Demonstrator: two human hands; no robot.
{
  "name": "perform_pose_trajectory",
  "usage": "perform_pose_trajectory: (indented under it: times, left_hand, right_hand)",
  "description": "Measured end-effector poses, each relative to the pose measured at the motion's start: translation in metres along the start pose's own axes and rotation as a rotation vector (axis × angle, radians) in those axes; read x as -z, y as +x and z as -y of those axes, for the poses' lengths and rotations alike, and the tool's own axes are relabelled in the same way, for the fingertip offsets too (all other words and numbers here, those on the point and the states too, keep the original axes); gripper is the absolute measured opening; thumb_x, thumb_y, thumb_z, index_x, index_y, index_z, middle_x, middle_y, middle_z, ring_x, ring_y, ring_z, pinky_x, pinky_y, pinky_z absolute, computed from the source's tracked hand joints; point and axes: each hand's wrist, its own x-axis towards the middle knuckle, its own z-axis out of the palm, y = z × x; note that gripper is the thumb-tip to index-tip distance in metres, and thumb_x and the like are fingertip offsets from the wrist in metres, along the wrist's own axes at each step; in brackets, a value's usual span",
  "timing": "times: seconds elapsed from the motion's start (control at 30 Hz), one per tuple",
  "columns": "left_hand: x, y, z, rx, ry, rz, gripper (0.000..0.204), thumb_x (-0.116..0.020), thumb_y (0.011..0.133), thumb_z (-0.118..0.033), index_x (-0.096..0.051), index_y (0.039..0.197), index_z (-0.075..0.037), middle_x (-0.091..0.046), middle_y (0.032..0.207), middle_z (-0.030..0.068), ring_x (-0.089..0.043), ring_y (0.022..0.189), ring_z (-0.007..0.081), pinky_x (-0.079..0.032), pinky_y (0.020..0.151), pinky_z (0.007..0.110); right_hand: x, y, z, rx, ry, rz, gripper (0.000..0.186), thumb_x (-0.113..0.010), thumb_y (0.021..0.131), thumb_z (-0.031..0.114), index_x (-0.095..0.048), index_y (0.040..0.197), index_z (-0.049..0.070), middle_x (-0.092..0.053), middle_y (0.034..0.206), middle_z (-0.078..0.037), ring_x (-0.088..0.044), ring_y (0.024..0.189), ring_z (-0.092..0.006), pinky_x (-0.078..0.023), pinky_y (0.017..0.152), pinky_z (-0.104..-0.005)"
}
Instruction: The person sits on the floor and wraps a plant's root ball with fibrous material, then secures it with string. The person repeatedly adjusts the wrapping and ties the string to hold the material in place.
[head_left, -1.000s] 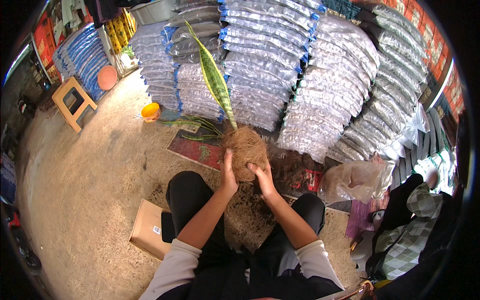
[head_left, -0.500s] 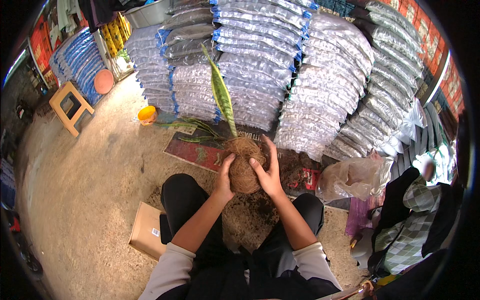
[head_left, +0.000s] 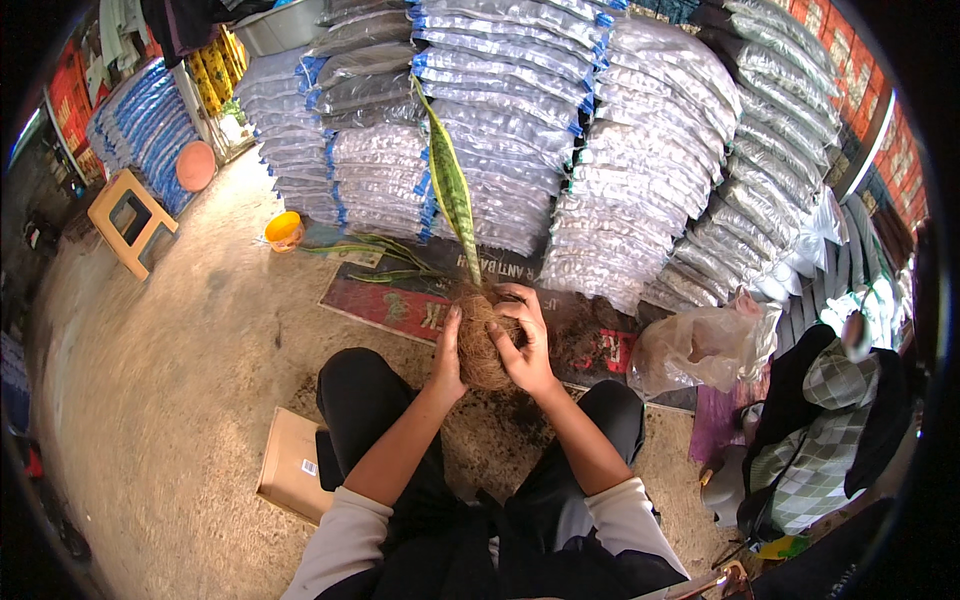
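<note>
Already, at the centre of the frame, we have the fibre (head_left: 481, 368) gathered round the foot of the leaf (head_left: 452, 185), left hand (head_left: 449, 362) and right hand (head_left: 532, 350) clamped on it in one grip, so wrapping looks mostly done, setting down not yet.

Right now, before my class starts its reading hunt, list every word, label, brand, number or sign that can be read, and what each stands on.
I won't copy printed wording, but this is where it shows:
Red-and-black banner sheet: large capitals, partly legible, partly hidden behind the brown fibrous ball.
White label on the cardboard box: barcode-like marks, too small to read.
Dark surface, lower right: pale lettering, too blurred to read.
</note>
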Motion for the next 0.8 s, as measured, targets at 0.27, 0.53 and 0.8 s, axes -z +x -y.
perform_pose_trajectory:
  times: [0.27,0.53,0.8]
  left_hand:
    - [0.004,0.002,0.001,0.008,-0.043,0.055,0.050,-0.035,0.087,-0.049,-0.042,0.120,-0.012,-0.050,0.109,0.0065,-0.053,0.100,0.0195,-0.047,0.081,0.037]
    - [0.018,0.007,0.004,0.039,0.001,0.052,0.050,-0.030,0.087,-0.052,-0.044,0.118,-0.015,-0.050,0.110,0.0051,-0.053,0.099,0.0174,-0.048,0.080,0.037]
    - [-0.017,0.008,0.020,0.119,-0.040,-0.025,0.047,-0.035,0.088,-0.048,-0.043,0.119,-0.013,-0.050,0.105,0.0042,-0.053,0.098,0.0172,-0.048,0.078,0.035]
  right_hand:
    - [-0.004,0.000,0.004,-0.023,-0.049,0.097,0.020,-0.056,0.076,0.002,-0.056,0.095,0.001,-0.048,0.112,-0.015,-0.046,0.105,-0.0307,-0.036,0.089,-0.0386]
    - [-0.003,0.000,0.009,0.047,-0.088,0.097,0.018,-0.057,0.073,0.004,-0.058,0.092,0.003,-0.048,0.111,-0.016,-0.046,0.105,-0.0320,-0.037,0.088,-0.0396]
    - [0.024,-0.003,0.019,-0.020,-0.144,-0.005,0.017,-0.056,0.073,0.001,-0.057,0.090,0.000,-0.051,0.107,-0.017,-0.049,0.100,-0.0312,-0.038,0.086,-0.0373]
